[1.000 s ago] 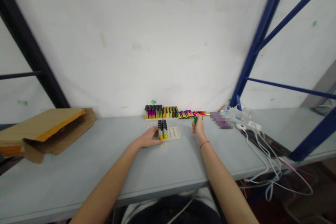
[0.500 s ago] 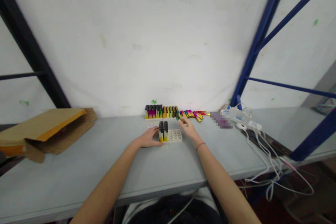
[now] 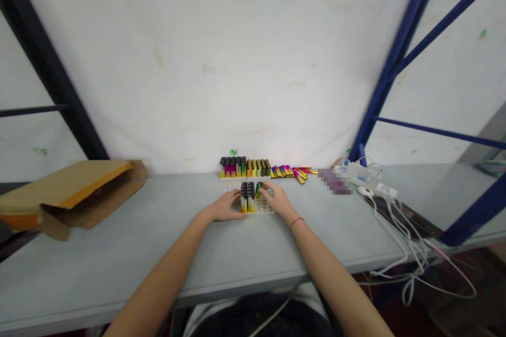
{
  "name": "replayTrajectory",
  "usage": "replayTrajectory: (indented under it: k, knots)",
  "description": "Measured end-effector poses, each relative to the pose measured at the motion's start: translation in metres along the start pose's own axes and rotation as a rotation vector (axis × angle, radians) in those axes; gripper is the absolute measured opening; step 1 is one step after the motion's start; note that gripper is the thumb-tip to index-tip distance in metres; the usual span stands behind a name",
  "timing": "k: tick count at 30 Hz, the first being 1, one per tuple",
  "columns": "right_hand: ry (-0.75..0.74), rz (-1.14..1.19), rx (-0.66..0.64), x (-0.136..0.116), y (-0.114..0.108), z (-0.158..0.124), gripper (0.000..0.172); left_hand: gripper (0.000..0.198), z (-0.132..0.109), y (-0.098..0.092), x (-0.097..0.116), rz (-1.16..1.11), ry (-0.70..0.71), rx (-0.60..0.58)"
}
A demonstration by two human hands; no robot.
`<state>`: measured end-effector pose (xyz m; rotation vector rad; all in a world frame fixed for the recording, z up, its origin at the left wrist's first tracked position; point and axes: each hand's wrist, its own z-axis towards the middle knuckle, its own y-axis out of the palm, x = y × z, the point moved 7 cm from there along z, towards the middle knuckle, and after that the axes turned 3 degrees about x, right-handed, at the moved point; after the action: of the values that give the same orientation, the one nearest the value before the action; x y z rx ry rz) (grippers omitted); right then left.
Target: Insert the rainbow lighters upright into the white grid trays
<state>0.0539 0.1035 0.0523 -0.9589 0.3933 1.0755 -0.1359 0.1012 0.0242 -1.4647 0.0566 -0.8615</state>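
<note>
A white tray with round holes [image 3: 270, 212] lies in front of me. Two rows of black-topped lighters [image 3: 247, 199] stand upright in its left part. My left hand [image 3: 225, 207] grips the tray's left end, fingers behind and thumb at the front. Above the holes beside the standing rows, my right hand [image 3: 278, 199] pinches a green lighter [image 3: 259, 189], which is tilted. Whether its lower end sits in a hole I cannot tell. The right fingers partly cover the tray's right side.
By the wall stand a full tray of colourful lighters [image 3: 233, 167] and a group of yellow and green lighters [image 3: 258, 168]. Loose lighters [image 3: 284, 171] lie to their right. A cardboard box [image 3: 75, 189] is at left; white cables [image 3: 399, 237] and a power strip [image 3: 358, 172] at right.
My right hand has brought the green lighter from the back group toward me and left, over the tray. My left hand has stayed at the tray's end.
</note>
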Motion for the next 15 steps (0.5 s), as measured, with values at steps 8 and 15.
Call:
replayTrajectory:
  k: [8,15]
  knots:
    - [0.005,-0.240,-0.079,0.021,-0.010,0.007,0.044,0.087,-0.001,-0.001,-0.002,-0.015,-0.005,0.015]
    - [0.449,-0.763,0.134,0.080,-0.084,0.006,0.058,0.091,-0.002,-0.001,-0.001,0.000,-0.036,-0.003]
